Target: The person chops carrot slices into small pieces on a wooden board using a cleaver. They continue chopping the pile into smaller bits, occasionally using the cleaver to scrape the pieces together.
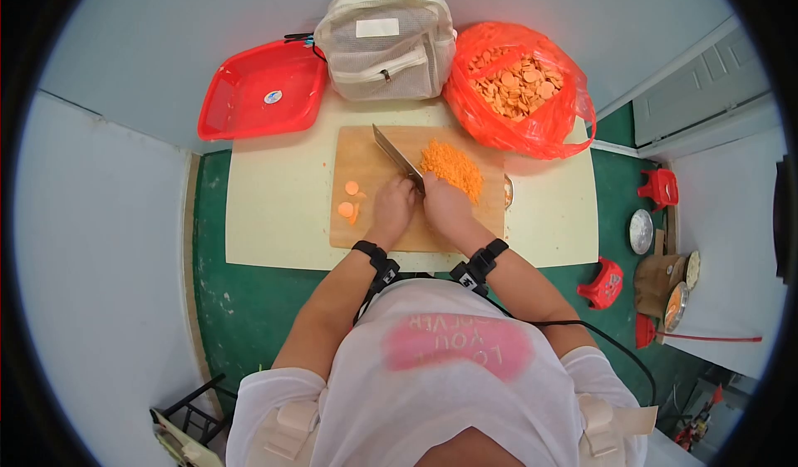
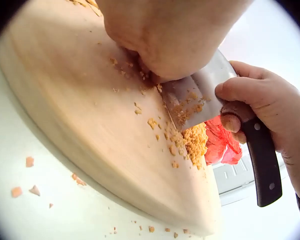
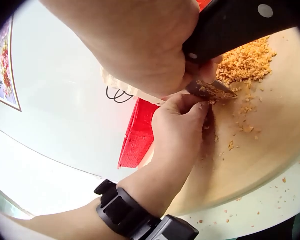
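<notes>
My right hand (image 1: pixel 450 211) grips a cleaver (image 1: pixel 394 151) by its dark riveted handle, thumb against the blade in the left wrist view. The blade slants up and left over the wooden cutting board (image 1: pixel 356 153), orange bits stuck to its side. Close against the blade, my left hand (image 3: pixel 179 127) has its fingers bent down at the board; I cannot tell what is under its fingertips. Right of the blade lies a heap of finely chopped carrot (image 1: pixel 453 168). Carrot slices (image 1: pixel 346 209) and a few thin pieces lie on the board's left side.
Behind the board stand a red plastic basin (image 1: pixel 241 110), a pale mesh backpack (image 1: pixel 386 47) and a red bag (image 1: pixel 532 139) full of carrot slices. Small crumbs dot the pale table (image 1: pixel 278 201). Red stools (image 1: pixel 600 284) and metal bowls (image 1: pixel 641 231) are on the floor at right.
</notes>
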Demonstrator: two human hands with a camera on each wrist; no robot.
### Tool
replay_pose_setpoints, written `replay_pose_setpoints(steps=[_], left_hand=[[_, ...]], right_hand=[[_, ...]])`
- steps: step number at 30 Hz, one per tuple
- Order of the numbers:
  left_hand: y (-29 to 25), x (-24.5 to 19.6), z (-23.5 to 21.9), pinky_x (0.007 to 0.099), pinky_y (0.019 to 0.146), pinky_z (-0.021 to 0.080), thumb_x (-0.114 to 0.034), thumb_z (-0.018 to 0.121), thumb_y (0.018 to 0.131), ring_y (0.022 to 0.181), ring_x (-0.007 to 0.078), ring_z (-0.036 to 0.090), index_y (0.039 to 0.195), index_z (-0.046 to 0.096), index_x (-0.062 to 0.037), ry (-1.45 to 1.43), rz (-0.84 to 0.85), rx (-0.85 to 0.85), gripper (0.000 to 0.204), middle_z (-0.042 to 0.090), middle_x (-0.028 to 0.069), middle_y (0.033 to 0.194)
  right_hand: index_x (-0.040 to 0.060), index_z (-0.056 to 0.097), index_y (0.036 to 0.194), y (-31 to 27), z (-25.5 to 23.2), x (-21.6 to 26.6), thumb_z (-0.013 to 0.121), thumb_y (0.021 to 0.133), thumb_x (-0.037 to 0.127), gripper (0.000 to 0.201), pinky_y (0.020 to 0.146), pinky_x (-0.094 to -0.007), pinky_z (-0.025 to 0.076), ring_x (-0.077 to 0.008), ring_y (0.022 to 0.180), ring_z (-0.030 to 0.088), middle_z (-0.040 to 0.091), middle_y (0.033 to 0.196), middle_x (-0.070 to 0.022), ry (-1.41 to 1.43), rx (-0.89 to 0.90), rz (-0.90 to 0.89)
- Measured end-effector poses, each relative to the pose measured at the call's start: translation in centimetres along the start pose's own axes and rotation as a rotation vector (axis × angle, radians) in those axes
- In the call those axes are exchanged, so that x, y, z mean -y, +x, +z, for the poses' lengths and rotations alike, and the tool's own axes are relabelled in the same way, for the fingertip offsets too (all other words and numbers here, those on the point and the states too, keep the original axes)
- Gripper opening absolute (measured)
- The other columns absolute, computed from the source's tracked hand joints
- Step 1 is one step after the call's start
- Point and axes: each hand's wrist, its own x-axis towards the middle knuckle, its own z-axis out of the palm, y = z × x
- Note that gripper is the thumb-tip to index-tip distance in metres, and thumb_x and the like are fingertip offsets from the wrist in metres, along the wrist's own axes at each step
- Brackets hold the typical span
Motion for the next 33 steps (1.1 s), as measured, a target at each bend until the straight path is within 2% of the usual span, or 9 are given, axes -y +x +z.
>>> replay_pose_setpoints(steps=[3,5,15,18,21,23,27,29,33], left_hand=[[-0.2,0.2,-0.9,0.0426,0.072,0.048,-0.008,0.063,0.08,0.083,0.0361,0.059,0.09,0.062,-0.0029,-0.065,-0.012,-0.022,0.011,0.06,0.016,0.087],[-0.5,0.4,-1.2,0.0423,0.073,0.048,-0.009,0.063,0.08,0.084,0.0361,0.059,0.09,0.063,-0.0026,-0.074,-0.046,-0.037,0.012,0.06,0.0162,0.088],[-0.4,0.2,-0.6,0.0435,0.069,0.049,-0.008,0.063,0.079,0.08,0.0349,0.059,0.086,0.063,-0.0043,0.032,-0.062,-0.004,0.008,0.06,0.0153,0.087],[-0.2,0.5,-0.5,0.0431,0.069,0.049,-0.008,0.063,0.079,0.08,0.0344,0.06,0.085,0.063,-0.0039,0.031,-0.058,-0.018,0.008,0.06,0.0148,0.088],[-0.3,1.2,-0.9,0.0429,0.07,0.049,-0.008,0.062,0.08,0.081,0.0343,0.059,0.085,0.062,-0.0033,-0.012,-0.087,-0.006,0.008,0.059,0.015,0.088],[-0.6,1.1,-1.2,0.0429,0.07,0.049,-0.008,0.062,0.08,0.081,0.0345,0.059,0.085,0.062,-0.0032,-0.054,-0.11,0.002,0.008,0.059,0.0151,0.088],[-0.1,0.8,-1.7,0.0426,0.071,0.048,-0.01,0.061,0.081,0.081,0.0351,0.059,0.086,0.062,-0.0021,-0.045,-0.093,0.031,0.009,0.058,0.0159,0.086],[-0.2,0.9,-1.7,0.0424,0.071,0.047,-0.01,0.061,0.082,0.081,0.0354,0.058,0.088,0.063,-0.0014,-0.044,-0.095,0.031,0.011,0.058,0.0163,0.085],[-0.1,0.8,-2.1,0.0421,0.073,0.048,-0.01,0.061,0.082,0.083,0.0359,0.058,0.088,0.063,-0.0011,-0.117,-0.104,0.036,0.011,0.058,0.0168,0.086]], right_hand=[[0.0012,0.05,0.097,0.2,-0.2,0.1,0.05,0.085,0.01,0.015,0.067,-0.0479,0.051,-0.039,0.076,0.064,0.063,0.085,-0.0218,-0.013,-0.043,-0.029],[0.0011,0.051,0.096,-0.5,-0.8,0.1,0.05,0.085,0.011,0.015,0.067,-0.0485,0.051,-0.0389,0.076,0.064,0.064,0.085,-0.0221,0.041,-0.016,0.021],[0.0018,0.052,0.097,-0.2,0.5,0.8,0.051,0.084,0.01,0.016,0.066,-0.0487,0.051,-0.0384,0.077,0.065,0.065,0.083,-0.0223,-0.01,0.024,0.017],[0.0018,0.052,0.097,0.7,0.2,1.1,0.051,0.084,0.01,0.015,0.067,-0.049,0.051,-0.0392,0.077,0.064,0.064,0.082,-0.0227,-0.01,-0.038,-0.022],[0.0015,0.052,0.098,0.5,-1.1,1.1,0.05,0.085,0.009,0.015,0.069,-0.0492,0.05,-0.0402,0.078,0.064,0.064,0.083,-0.0234,0.077,0.017,0.011],[0.0026,0.053,0.102,-0.1,-1.7,1.3,0.045,0.088,0.01,0.017,0.073,-0.0475,0.051,-0.0383,0.085,0.064,0.065,0.092,-0.0215,0.018,0.049,0.068],[0.001,0.051,0.098,0.4,-1.2,0.8,0.05,0.086,0.01,0.015,0.071,-0.0493,0.05,-0.0409,0.08,0.063,0.064,0.084,-0.0239,-0.012,0.023,0.015],[0.0036,0.054,0.102,0.3,-1.3,1.1,0.046,0.088,0.01,0.017,0.073,-0.0469,0.051,-0.0378,0.085,0.065,0.065,0.092,-0.0215,-0.036,0.07,0.065],[0.0031,0.054,0.101,0.0,-1.5,1.1,0.046,0.087,0.009,0.017,0.073,-0.047,0.051,-0.0377,0.085,0.065,0.064,0.092,-0.0223,-0.033,0.075,0.045]])
